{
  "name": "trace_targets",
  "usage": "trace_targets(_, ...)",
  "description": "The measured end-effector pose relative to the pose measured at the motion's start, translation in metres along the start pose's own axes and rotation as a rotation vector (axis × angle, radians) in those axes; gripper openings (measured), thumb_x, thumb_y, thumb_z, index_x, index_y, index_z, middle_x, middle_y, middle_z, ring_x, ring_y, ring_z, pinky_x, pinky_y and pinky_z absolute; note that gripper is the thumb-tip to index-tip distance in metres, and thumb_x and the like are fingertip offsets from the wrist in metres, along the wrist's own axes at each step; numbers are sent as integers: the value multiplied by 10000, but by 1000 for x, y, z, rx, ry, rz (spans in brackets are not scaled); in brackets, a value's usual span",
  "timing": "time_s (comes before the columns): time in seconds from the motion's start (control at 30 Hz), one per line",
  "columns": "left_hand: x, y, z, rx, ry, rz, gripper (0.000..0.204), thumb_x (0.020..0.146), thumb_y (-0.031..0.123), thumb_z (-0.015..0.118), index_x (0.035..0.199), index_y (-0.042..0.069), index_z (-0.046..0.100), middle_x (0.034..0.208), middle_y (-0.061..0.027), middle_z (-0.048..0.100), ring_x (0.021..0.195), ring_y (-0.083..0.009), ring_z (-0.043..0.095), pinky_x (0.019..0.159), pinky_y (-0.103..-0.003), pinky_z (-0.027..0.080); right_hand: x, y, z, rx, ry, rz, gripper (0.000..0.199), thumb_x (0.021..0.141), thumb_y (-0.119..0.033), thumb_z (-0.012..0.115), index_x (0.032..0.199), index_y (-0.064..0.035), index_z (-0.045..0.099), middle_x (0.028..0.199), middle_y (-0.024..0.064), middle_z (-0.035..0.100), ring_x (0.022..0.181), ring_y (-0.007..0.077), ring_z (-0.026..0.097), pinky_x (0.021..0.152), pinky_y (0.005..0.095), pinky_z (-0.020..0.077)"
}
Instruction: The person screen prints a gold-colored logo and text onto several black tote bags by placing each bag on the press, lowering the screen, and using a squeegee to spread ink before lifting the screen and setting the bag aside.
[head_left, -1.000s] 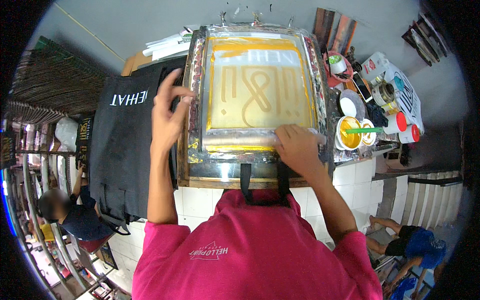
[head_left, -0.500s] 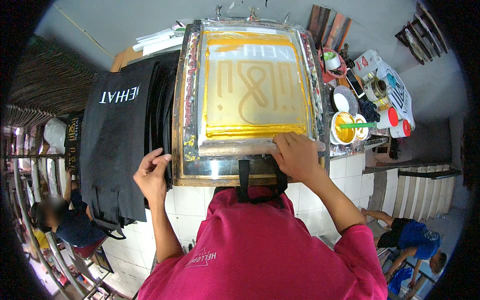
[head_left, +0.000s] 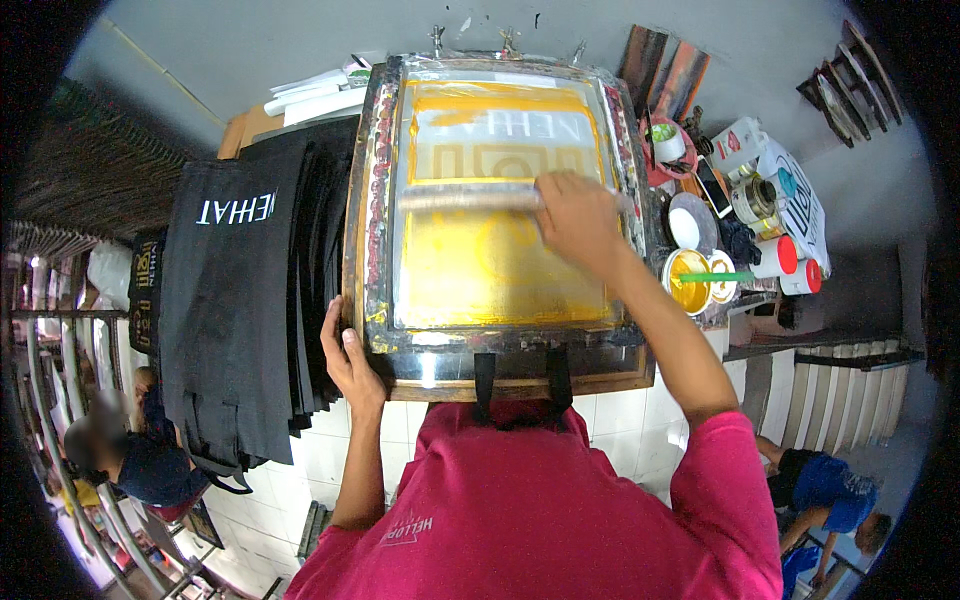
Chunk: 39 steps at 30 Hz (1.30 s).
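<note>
My right hand (head_left: 578, 222) is closed around one end of a long wooden squeegee (head_left: 465, 198). The squeegee lies across the middle of a printing screen (head_left: 375, 240) spread with yellow ink (head_left: 480, 280). Through the mesh, part of a pattern shows at the far half. Black handles (head_left: 484, 374) of a bag under the screen stick out at the near edge of the wooden board (head_left: 410, 392). By the board's left edge is my left hand (head_left: 352, 360), holding nothing, its fingers stretched out; whether it touches the board I cannot tell.
Black bags (head_left: 235, 300) with white print lie stacked at left. To the right stand a tub of yellow ink (head_left: 688, 272) with a green stick (head_left: 715, 278), red-lidded jars (head_left: 775, 256) and a phone (head_left: 713, 188). Other people (head_left: 150, 450) are at far left and lower right.
My right hand has pushed the squeegee from the screen's near end to its middle, with yellow ink spread behind it. My left hand moved right to the board's edge, its fingers opening.
</note>
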<state>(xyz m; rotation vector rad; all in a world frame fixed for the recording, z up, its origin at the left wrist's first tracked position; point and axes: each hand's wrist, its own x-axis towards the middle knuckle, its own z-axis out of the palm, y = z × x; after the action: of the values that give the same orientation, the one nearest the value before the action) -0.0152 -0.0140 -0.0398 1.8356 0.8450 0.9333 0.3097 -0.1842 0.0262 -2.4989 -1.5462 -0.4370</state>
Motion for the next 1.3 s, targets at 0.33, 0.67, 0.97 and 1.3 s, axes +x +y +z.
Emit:
trace_targets(0.33,5,3,-2,17,15,-57,496,1095,342,414,1374,-47,546,1395,-197,587,1314,-292,538,1135,-412,383,145,93,-13,112,-263,76,643,797,-481,757,1289,-77,665,1122,240,711,1044,417,677,903,498,524)
trace_targets(0.67,6,-6,-3,-51,17,-15,470,1085,309,435,1371,-45,552,1399,-205,588,1332,-305,530,1148,-420,365,-59,-25,-66,225,-149,99,339,870,-319,715,1110,-84,670,1000,153,717,926,367,693,776,487,548)
trace_targets(0.97,4,-4,-6,-67,-39,33,472,1091,293,421,1392,-56,521,1431,-213,557,1352,-306,504,1160,-431,346,-153,-93,-30,96,-10,57,366,845,-242,701,1162,-68,641,1241,98,661,1166,311,621,987,487,501)
trace_targets(1.3,-6,18,-18,-105,81,-8,391,1081,257,502,1336,-34,559,1366,-159,603,1254,-234,557,1113,-379,391,-171,-93,-37,312,75,17,490,868,-351,702,1193,7,627,1275,169,622,1239,353,558,1028,484,466)
